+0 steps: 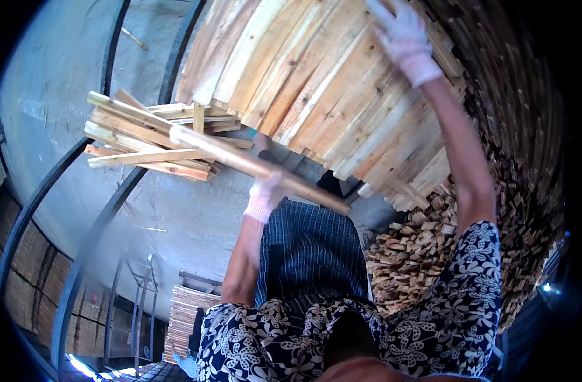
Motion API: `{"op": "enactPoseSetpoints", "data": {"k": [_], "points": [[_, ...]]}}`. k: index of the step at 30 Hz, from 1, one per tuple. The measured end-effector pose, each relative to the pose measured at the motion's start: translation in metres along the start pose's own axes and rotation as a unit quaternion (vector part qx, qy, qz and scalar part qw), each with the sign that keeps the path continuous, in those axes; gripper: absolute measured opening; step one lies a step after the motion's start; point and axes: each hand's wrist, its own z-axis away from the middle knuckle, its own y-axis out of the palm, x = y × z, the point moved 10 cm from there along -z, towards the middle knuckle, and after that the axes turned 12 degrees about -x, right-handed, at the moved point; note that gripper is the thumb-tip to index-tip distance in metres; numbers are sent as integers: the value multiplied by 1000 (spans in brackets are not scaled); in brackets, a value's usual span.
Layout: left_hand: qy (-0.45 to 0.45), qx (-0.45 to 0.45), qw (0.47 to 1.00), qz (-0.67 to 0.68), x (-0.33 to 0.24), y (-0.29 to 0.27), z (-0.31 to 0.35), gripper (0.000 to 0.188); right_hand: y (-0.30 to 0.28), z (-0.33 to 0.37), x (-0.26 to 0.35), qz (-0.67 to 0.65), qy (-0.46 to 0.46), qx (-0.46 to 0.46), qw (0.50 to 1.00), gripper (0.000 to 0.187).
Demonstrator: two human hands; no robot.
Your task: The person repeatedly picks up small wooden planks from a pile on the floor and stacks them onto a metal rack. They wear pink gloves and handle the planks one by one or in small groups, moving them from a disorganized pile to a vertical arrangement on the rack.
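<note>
My left hand (265, 192), in a white glove, grips a long narrow wooden board (252, 163) near my waist. This board slants from upper left to lower right and is smeared by motion. Stretched far forward, my right hand (406, 48), also gloved and slightly blurred, has its fingers spread at the far right part of a wide layer of boards (316, 83). Those boards lie side by side, pale with knots, their near ends uneven. Whether the right fingertips touch the wood is hard to tell.
A loose crisscross pile of boards (154, 137) lies left of the layer. Curved black metal rails (62, 169) run along the left. A heap of cut wood pieces (408, 254) and tall stacked wood (520, 127) stand at right. Someone's light-blue sleeve (186, 364) shows at lower left.
</note>
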Motion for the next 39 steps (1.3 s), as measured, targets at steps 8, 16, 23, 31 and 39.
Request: {"op": "enactPoseSetpoints", "data": {"k": [8,16,23,31,39], "points": [[55,-36,998,-21,4,41,-19,53,-15,361,-55,-13,551,163,819,72],[-28,-103,993,57,121,-23,-13,40,13,393,-33,-214,621,163,736,83],[-21,-72,997,30,108,34,-4,47,-46,343,-2,-93,415,240,873,76],[-45,139,982,120,62,87,77,39,-131,343,206,-383,91,249,885,75],[389,-249,754,-466,-92,85,28,62,-39,222,185,-91,27,141,985,70]]}}
